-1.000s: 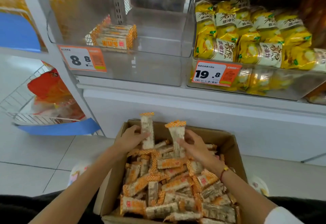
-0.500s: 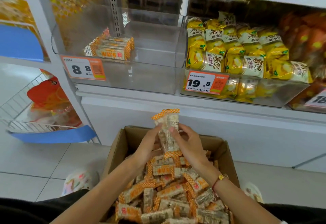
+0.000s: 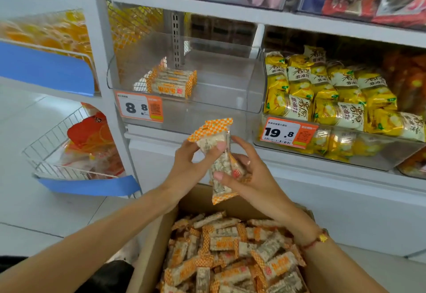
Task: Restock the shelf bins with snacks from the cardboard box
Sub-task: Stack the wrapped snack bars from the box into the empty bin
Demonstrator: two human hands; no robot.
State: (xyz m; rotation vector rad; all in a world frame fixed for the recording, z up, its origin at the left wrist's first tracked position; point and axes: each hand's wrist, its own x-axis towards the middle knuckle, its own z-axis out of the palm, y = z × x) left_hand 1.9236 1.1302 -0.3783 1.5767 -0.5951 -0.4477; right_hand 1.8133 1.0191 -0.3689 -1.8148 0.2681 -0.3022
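Note:
Both hands hold upright snack bars (image 3: 219, 154) with orange-checked ends, raised above the open cardboard box (image 3: 152, 246). My left hand (image 3: 191, 168) pinches the upper part of the bundle. My right hand (image 3: 251, 177) wraps around its lower part from the right. The box below is heaped with several more of the same bars (image 3: 230, 251). Straight ahead is the clear shelf bin (image 3: 230, 99) with the 8.8 price tag (image 3: 139, 107); a small stack of the same bars (image 3: 171, 82) lies at its left rear.
To the right, another clear bin holds yellow snack bags (image 3: 327, 94) behind a 19.8 tag. A wire basket (image 3: 55, 154) with orange bags juts out at the lower left. A white base panel (image 3: 299, 191) runs behind the box. Pink packs fill the shelf above.
The two bars, first held apart just over the box, were brought together and lifted up toward the 8.8 bin. My view rose with them.

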